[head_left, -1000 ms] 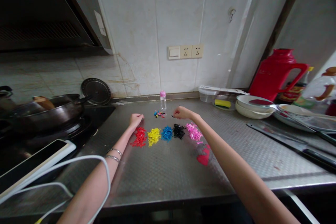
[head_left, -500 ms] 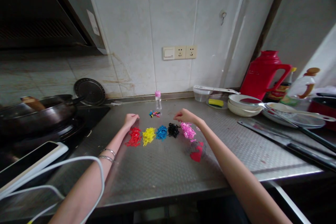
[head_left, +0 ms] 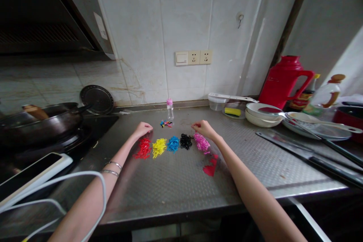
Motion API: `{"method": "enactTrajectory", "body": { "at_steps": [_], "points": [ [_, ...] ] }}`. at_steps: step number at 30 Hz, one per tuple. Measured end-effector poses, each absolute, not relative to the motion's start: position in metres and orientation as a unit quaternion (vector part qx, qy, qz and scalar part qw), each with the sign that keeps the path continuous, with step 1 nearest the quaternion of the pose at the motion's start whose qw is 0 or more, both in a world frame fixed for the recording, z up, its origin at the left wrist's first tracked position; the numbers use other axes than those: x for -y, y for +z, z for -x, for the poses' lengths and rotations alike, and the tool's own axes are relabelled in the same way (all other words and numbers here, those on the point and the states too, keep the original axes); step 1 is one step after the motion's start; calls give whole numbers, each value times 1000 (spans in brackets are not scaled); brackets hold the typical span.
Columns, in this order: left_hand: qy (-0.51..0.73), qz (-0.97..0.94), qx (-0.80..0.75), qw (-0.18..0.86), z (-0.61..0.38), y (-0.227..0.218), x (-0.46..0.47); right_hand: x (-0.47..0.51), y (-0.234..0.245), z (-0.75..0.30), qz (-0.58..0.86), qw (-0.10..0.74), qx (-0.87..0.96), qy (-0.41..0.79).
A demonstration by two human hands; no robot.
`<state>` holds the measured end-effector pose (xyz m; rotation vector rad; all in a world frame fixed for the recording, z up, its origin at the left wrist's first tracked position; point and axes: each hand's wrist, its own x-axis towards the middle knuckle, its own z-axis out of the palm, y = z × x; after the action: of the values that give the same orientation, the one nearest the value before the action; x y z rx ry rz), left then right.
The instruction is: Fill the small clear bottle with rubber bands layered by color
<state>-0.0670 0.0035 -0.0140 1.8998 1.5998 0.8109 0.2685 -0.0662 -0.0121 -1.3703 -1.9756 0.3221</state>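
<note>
Clear btl (head_left: pixel 169 109) w/ pink cap stood upright on steel counter (head_left: pixel 176 185), contents unclear; mixed pile (head_left: pixel 166 123) just beside it. 5 colour piles in row, well back from front edge: red (head_left: pixel 143 148), yellow (head_left: pixel 159 148), blue (head_left: pixel 173 144), black (head_left: pixel 185 141), pink (head_left: pixel 201 142). L hand (head_left: pixel 143 129) curled, just above red; R hand (head_left: pixel 202 129) fingertips (head_left: pixel 193 125) together just above pink, pinch unclear.

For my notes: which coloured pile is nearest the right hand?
The pink pile, at the row's right end under the right hand; the others lie farther off.
</note>
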Motion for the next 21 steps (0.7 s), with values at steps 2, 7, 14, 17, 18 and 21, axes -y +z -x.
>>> {"method": "enactTrajectory", "body": {
  "at_steps": [2, 7, 14, 17, 18, 21],
  "points": [
    [297, -742, -557, 225, 59, -13, -3, 65, -13, -270, 534, 349, 760, 120],
    [268, -789, -535, 141, 31, -13, 1, 64, -16, -275, 552, 350, 749, 109],
    [255, -784, -559, 90, 13, -16, -2, 63, -19, -277, 566, 343, 744, 92],
    [264, -780, -559, 97, 11, -20, -7, 62, -20, -277, 567, 344, 743, 93],
    [268, -779, -558, 99, 10, -22, -9, 62, -21, -277, 566, 345, 743, 95],
    [277, -777, -557, 97, 8, -24, -12, 62, -22, -278, 566, 347, 741, 102]
  ]
}}
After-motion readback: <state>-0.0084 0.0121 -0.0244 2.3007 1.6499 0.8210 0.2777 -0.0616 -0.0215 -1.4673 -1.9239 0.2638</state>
